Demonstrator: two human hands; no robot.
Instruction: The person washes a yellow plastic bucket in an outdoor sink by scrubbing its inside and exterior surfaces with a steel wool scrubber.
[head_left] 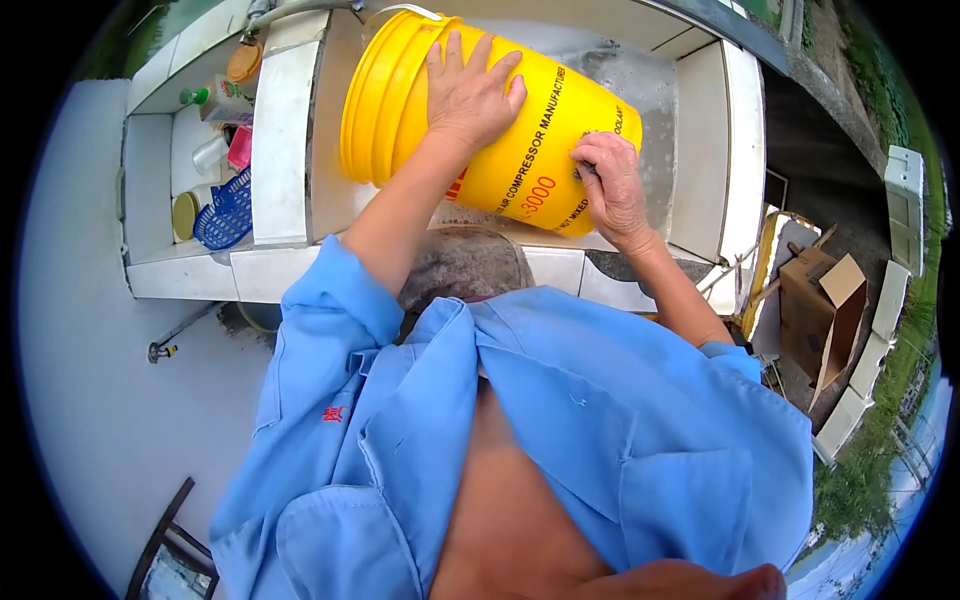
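Observation:
A big yellow plastic bucket (550, 95) with black and red lettering lies on its side in a white-tiled sink (700, 150), its ribbed rim end to the left. My left hand (470, 97) rests flat on the bucket near the ribs, fingers spread. Toward the bucket's base end, my right hand (615, 185) presses against the lettered side with its fingers curled round a dark scouring pad (585, 170). Only a little of the pad shows between the fingers.
Left of the sink, a tiled compartment holds a blue plastic basket (226, 212), a bottle with a green cap (222, 100), a pink container (240, 147) and a yellowish lid (185, 215). An open cardboard box (815, 310) stands at the right. A tap (258, 15) is at the upper left.

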